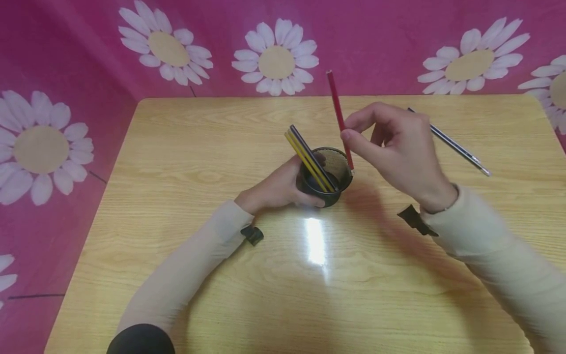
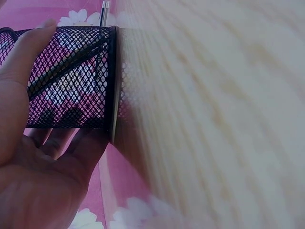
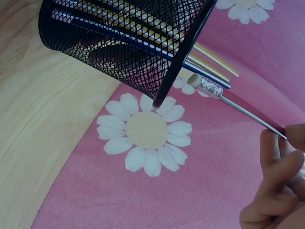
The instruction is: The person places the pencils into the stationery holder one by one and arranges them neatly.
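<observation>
My left hand (image 1: 280,184) grips a black mesh pencil cup (image 1: 338,164) round its side, thumb on the near wall. The cup stands on the table; the left wrist view shows its mesh wall (image 2: 71,62) between thumb and fingers. Leaning in it are yellow-striped pencils (image 1: 308,162) and a dark blue one. Between thumb and fingertips, my right hand (image 1: 400,150) pinches a red pencil (image 1: 337,105), held steeply with its eraser end down. In the right wrist view that white eraser (image 3: 194,80) is just outside the cup's mouth, beside the other pencils.
Two dark pencils (image 1: 455,145) with pale ends lie on the table (image 1: 265,285) to the right, partly behind my right hand. A pink cloth (image 1: 371,44) with white daisies hangs behind the table and along its left side. Light glares off the tabletop before the cup.
</observation>
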Demonstrator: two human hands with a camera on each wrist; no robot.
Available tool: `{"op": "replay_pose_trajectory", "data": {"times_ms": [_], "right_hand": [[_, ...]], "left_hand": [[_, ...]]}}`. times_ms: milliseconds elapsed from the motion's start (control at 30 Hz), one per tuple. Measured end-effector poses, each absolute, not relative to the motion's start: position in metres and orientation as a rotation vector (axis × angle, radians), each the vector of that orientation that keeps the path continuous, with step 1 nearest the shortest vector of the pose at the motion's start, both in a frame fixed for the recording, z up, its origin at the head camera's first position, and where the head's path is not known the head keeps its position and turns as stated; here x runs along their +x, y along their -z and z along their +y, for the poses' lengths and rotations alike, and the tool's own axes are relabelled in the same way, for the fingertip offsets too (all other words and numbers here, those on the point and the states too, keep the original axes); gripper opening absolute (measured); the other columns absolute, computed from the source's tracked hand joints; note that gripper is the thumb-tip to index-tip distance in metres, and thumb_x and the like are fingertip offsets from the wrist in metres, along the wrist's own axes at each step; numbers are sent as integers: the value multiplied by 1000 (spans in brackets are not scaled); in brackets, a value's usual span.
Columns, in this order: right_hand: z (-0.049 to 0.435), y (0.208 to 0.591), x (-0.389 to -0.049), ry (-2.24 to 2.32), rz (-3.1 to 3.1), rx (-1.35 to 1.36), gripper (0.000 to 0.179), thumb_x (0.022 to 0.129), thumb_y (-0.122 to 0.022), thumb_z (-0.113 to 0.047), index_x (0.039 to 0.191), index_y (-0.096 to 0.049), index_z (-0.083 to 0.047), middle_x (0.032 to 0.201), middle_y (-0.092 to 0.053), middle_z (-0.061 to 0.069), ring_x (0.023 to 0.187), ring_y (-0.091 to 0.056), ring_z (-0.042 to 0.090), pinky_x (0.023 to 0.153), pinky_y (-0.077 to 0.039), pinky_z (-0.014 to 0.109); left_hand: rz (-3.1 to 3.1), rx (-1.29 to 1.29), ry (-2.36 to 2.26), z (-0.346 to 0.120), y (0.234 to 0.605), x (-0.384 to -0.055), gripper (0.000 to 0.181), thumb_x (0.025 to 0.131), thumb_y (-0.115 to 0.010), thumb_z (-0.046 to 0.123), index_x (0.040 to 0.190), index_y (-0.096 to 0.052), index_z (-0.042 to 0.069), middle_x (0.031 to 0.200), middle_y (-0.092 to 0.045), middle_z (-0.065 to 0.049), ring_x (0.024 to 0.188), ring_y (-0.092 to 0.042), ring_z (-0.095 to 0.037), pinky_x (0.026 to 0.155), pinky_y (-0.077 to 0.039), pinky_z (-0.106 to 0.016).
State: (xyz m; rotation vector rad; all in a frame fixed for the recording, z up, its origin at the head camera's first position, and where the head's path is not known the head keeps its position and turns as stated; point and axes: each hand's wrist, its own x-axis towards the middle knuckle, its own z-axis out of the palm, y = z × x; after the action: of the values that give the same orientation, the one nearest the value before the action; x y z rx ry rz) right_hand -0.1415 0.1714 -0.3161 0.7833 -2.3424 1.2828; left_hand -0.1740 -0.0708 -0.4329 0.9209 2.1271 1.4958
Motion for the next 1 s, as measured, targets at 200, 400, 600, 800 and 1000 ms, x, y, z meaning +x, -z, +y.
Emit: {"op": "replay_pose_trajectory", "data": {"times_ms": [200, 400, 600, 800, 1000], "right_hand": [[165, 322, -145, -1286, -2338, 796, 9, 96, -82, -2, 103, -79, 3, 91, -79, 6, 54, -49, 7, 48, -36, 19], [158, 330, -146, -1256, -2402, 767, 6, 96, -81, -1, 102, -79, -1, 92, -80, 3, 55, -48, 9, 50, -36, 20], [155, 338, -147, -1228, -2515, 727, 6, 98, -80, -3, 104, -80, -4, 95, -80, 4, 54, -47, 15, 48, -35, 20], [154, 345, -148, -1185, -2597, 711, 8, 100, -80, -9, 106, -81, -6, 95, -81, 4, 53, -49, 16, 47, -35, 19], [151, 353, -153, -1098, -2604, 756, 5, 99, -81, -9, 103, -82, -8, 90, -80, 2, 54, -49, 14, 48, -33, 20]], "left_hand": [[2126, 928, -1505, -71, 433, -175, 97, 78, -100, 11, 155, -44, -6, 147, -60, -18, 138, -54, -19, 126, -30, -29], [2108, 975, -1527, -70, 435, -175, 91, 78, -100, 10, 152, -48, -1, 140, -64, -15, 132, -58, -18, 124, -33, -30], [2065, 992, -1542, -70, 434, -175, 89, 80, -99, 9, 152, -48, 2, 139, -65, -13, 132, -58, -19, 125, -32, -31], [2030, 981, -1556, -69, 433, -174, 89, 81, -97, 4, 154, -46, 1, 140, -66, -13, 132, -59, -17, 125, -32, -30], [1999, 960, -1567, -69, 435, -176, 91, 81, -95, -1, 156, -44, 0, 143, -65, -17, 131, -60, -21, 126, -32, -31]]}}
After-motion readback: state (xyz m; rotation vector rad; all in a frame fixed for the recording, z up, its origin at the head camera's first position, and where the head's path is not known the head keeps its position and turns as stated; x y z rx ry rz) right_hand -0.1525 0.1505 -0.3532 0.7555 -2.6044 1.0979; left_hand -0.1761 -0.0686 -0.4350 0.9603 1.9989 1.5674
